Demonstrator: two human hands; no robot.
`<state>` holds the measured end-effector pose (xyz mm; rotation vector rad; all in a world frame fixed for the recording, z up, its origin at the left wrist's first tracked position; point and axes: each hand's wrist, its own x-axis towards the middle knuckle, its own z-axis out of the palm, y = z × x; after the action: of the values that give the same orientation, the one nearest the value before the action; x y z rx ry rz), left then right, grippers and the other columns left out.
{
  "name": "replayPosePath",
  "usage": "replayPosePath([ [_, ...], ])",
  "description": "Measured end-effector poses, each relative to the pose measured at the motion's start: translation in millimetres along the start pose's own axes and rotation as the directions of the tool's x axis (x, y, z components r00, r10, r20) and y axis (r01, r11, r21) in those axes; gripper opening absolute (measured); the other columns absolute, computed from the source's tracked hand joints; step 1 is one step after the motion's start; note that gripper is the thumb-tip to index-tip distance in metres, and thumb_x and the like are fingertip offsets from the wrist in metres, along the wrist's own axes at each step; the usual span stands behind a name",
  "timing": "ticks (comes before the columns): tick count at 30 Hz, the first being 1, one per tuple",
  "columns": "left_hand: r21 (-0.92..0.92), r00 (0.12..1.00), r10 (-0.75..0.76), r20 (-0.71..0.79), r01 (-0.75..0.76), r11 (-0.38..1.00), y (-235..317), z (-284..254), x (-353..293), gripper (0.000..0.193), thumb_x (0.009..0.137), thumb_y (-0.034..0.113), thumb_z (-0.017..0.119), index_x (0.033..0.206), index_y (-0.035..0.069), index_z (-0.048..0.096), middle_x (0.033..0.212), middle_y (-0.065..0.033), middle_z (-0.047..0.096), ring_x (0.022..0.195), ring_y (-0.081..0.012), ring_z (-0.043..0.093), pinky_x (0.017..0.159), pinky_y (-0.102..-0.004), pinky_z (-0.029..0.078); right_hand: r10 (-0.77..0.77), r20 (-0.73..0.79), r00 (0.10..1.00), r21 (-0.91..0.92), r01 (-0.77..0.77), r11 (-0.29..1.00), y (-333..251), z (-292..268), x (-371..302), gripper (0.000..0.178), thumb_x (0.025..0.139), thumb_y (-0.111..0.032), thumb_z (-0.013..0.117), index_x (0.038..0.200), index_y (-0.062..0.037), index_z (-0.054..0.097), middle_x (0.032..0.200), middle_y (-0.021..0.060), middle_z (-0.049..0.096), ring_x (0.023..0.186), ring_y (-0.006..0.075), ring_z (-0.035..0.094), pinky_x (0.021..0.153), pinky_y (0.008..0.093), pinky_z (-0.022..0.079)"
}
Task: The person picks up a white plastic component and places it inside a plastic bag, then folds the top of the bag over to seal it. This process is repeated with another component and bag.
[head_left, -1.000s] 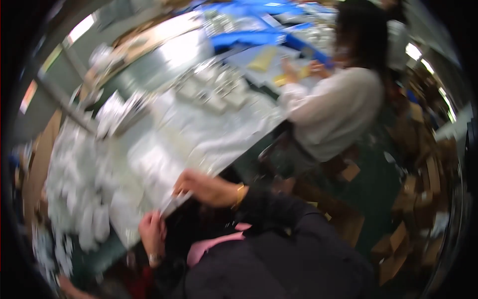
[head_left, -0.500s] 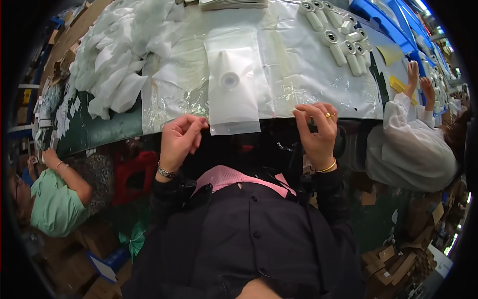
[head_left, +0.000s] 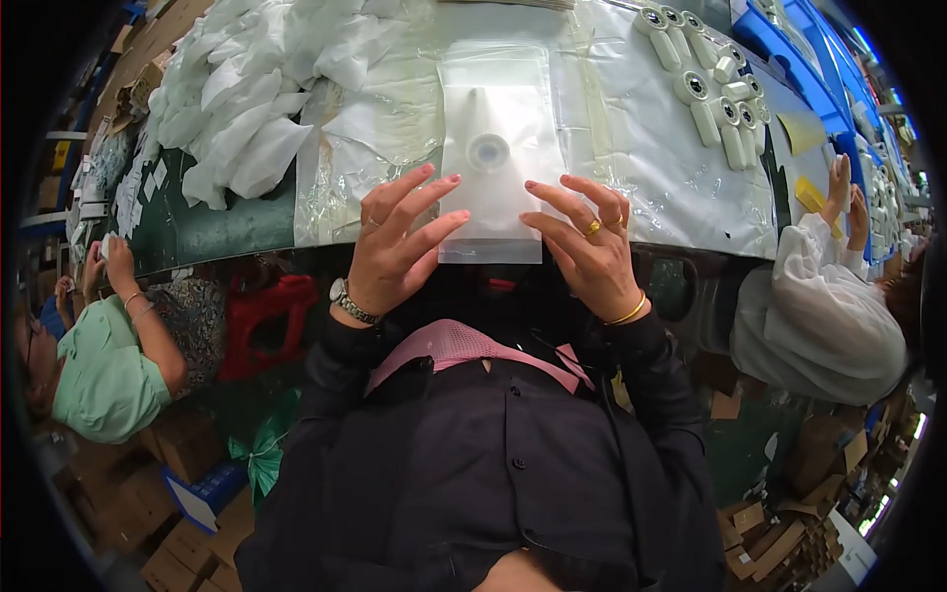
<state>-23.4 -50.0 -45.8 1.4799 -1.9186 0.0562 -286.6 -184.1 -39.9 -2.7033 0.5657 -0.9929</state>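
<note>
In front of me, at the table's near edge, lies a frosted white plastic bag (head_left: 503,202). Through its film shows a pale part with a round end (head_left: 487,153) and a narrow stem pointing away from me. My left hand (head_left: 397,242) has its fingers spread, with the tips on the left side of the bag. Opposite it, my right hand (head_left: 590,245) is also open, its fingertips at the bag's right edge. Neither hand is closed round anything. The bag's lower end overhangs the table edge.
A heap of crumpled white bags (head_left: 237,109) covers the table's left side. Several white round-headed parts with dark centres (head_left: 693,89) lie at the far right, near blue bins (head_left: 779,44). One person works at left (head_left: 113,380), another at right (head_left: 814,321). A red stool (head_left: 266,331) stands below.
Both hands have moved inward and forward to the bag's sides, and their fingers have spread. The view has shifted slightly, so the bag appears farther right.
</note>
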Motion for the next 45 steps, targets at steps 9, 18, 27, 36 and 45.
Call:
replayPosePath([
  [9,-0.160,0.989,-0.114,-0.091,0.098,0.982,-4,6,16,0.016,0.090,0.005,0.082,0.103,0.012,0.076,0.125,-0.0037,0.081,0.135,-0.0287,0.065,0.114,-0.0407,0.034,0.187,-0.022,0.982,0.250,-0.175,0.952,6,14,8,0.017,0.092,-0.002,0.079,0.107,-0.0096,0.074,0.115,-0.0001,0.080,0.112,0.0248,0.065,0.104,0.0376,0.040],
  [18,-0.348,0.829,-0.488,-0.273,0.388,0.853,7,37,39,0.011,0.093,0.011,0.085,0.090,0.008,0.076,0.091,-0.0038,0.077,0.100,-0.0212,0.067,0.100,-0.0366,0.040,0.427,-0.132,0.894,0.385,-0.351,0.854,4,38,22,0.009,0.098,-0.011,0.081,0.101,-0.0056,0.074,0.087,0.0046,0.076,0.091,0.0218,0.065,0.101,0.0363,0.041],
  [27,-0.504,0.668,-0.726,-0.165,0.576,0.644,-5,57,46,0.019,0.095,0.016,0.086,0.085,0.006,0.073,0.076,-0.0008,0.069,0.070,-0.0130,0.056,0.088,-0.0342,0.042,0.549,-0.198,0.812,0.363,-0.460,0.810,3,50,30,0.017,0.097,-0.015,0.082,0.085,-0.0069,0.073,0.070,0.0007,0.068,0.074,0.0179,0.061,0.095,0.0352,0.040],
  [36,-0.448,0.661,-0.737,-0.140,0.622,0.642,-13,60,47,0.025,0.095,0.019,0.086,0.080,0.006,0.070,0.067,-0.0006,0.066,0.067,-0.0147,0.056,0.084,-0.0355,0.043,0.507,-0.251,0.825,0.270,-0.443,0.855,4,57,31,0.020,0.092,-0.015,0.082,0.078,-0.0096,0.070,0.061,-0.0019,0.058,0.066,0.0189,0.055,0.090,0.0360,0.040],
  [45,-0.372,0.681,-0.724,-0.113,0.646,0.666,-15,58,46,0.023,0.095,0.021,0.085,0.083,0.006,0.072,0.067,-0.0020,0.067,0.070,-0.0189,0.060,0.082,-0.0364,0.043,0.450,-0.303,0.840,0.202,-0.405,0.892,5,61,25,0.021,0.089,-0.012,0.085,0.076,-0.0101,0.069,0.056,-0.0015,0.051,0.066,0.0200,0.054,0.095,0.0386,0.047],
])
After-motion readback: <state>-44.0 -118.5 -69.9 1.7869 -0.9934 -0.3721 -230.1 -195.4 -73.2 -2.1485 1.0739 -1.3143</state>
